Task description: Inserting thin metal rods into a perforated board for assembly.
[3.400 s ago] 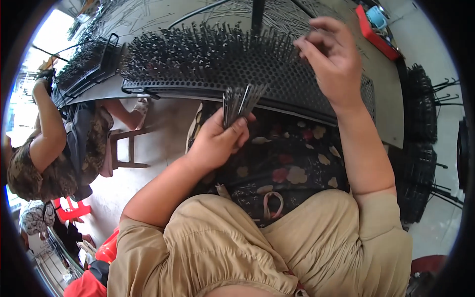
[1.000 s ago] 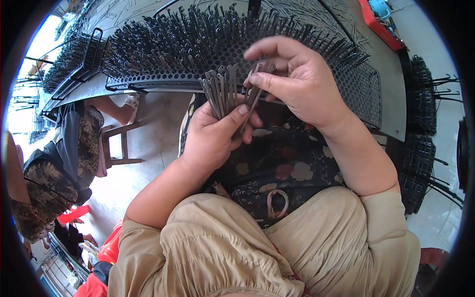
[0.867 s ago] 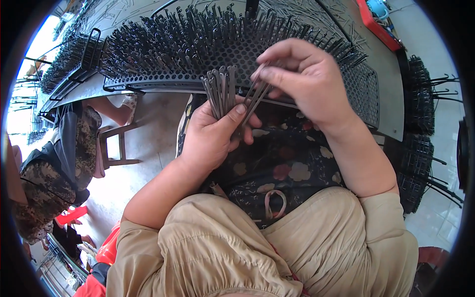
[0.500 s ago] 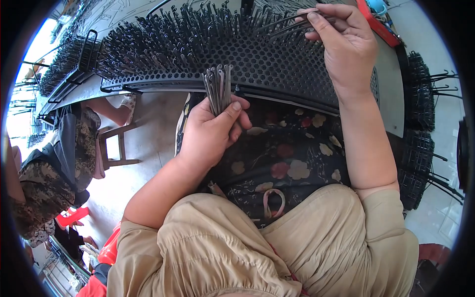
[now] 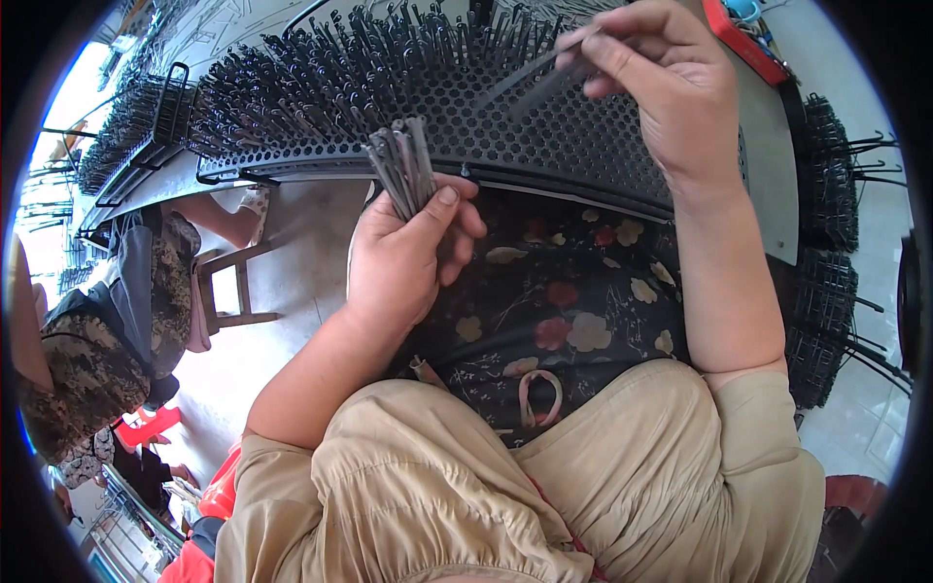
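Note:
My left hand (image 5: 394, 267) is closed round a bundle of thin grey metal strips (image 5: 403, 170), their tips fanned upward, just in front of the rack's near edge. Over the right part of the black perforated rack (image 5: 593, 160), my right hand (image 5: 685, 102) pinches a couple of dark thin metal strips (image 5: 530, 83). These point left and are smeared by motion, so their exact number and far ends are unclear. Many black strips with looped tops (image 5: 321, 87) stand upright in the rack's holes, crowded at the left and back.
A second filled rack (image 5: 126, 131) stands at the left, near a seated person's legs (image 5: 136, 301) and a wooden stool (image 5: 233, 287). A red tray (image 5: 743, 44) lies at the far right. Black hooked racks (image 5: 826, 185) line the right side. Dark floral cloth (image 5: 554, 301) covers my lap.
My right hand has shifted slightly left and toward me, its strips now lower over the holes. The bundle in my left hand has tilted and moved a little left.

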{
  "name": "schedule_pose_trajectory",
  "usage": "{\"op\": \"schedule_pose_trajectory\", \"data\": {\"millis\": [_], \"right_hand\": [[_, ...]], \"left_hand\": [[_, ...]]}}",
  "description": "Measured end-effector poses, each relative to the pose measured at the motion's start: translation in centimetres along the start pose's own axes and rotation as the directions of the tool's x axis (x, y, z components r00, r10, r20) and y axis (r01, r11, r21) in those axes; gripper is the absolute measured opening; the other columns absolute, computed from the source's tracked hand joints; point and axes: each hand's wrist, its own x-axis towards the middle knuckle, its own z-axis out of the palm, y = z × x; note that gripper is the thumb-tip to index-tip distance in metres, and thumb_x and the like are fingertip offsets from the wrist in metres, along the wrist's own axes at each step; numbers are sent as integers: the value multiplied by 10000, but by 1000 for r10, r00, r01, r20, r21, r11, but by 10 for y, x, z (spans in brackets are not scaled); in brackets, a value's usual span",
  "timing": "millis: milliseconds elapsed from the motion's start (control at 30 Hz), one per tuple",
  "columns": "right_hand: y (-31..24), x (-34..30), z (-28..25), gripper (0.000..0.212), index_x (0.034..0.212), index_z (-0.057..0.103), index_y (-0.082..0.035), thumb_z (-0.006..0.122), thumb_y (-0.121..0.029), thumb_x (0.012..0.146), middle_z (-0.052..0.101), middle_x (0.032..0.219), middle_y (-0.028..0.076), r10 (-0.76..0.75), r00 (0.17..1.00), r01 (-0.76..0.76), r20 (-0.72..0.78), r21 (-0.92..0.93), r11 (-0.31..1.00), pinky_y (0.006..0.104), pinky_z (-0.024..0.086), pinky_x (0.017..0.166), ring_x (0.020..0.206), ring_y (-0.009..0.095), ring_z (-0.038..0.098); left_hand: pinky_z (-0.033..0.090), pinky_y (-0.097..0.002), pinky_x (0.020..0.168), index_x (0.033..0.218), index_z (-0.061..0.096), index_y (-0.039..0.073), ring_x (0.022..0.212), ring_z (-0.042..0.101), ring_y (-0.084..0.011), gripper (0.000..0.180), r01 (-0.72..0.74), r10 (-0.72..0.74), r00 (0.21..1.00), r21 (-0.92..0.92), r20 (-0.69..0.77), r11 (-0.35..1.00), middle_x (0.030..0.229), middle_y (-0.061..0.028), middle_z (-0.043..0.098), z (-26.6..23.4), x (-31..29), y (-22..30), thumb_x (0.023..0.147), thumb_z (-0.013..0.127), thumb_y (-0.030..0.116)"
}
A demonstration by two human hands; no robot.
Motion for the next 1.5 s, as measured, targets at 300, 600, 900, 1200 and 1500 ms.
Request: {"op": "schedule_pose_trajectory", "data": {"millis": [300,600,900,1200,1500], "right_hand": [[11,-27,25,149,1013,611,-12,635,-62,876,711,872,92,287,916,-288,279,-36,957,183,496,568,727,95,663],[17,-31,36,200,1062,605,-8,641,-80,879,703,877,69,272,931,-244,243,-140,960,190,494,591,740,74,644],[21,-39,39,260,1142,603,-2,631,-56,889,687,876,62,250,947,-254,202,-4,967,186,512,607,765,81,652],[21,-41,37,241,1118,615,-8,636,-53,882,666,848,37,276,937,-284,216,8,959,192,519,613,772,91,658],[17,-38,36,225,1095,606,-1,641,-57,880,685,853,68,302,931,-303,207,-24,953,195,528,597,764,104,667]], "left_hand": [[477,-209,462,1138,542,-6,728,650,-134,212,-41,22,993,151,120,988,907,-114,663,17,-9,5,1011,467,147],[365,-185,429,1091,530,44,586,532,-67,130,-50,44,996,79,72,996,822,-57,631,12,-8,-2,991,520,127],[368,-190,437,1042,538,57,540,511,-68,117,-23,22,1000,10,16,1000,751,-40,616,12,-9,0,946,594,91],[376,-192,410,1034,550,35,551,573,-93,126,-41,41,999,24,-7,999,774,-81,652,12,-9,3,931,606,81],[416,-195,413,1045,542,12,586,611,-98,136,-56,60,998,139,-27,989,836,-108,680,13,-10,3,939,590,82]]}}
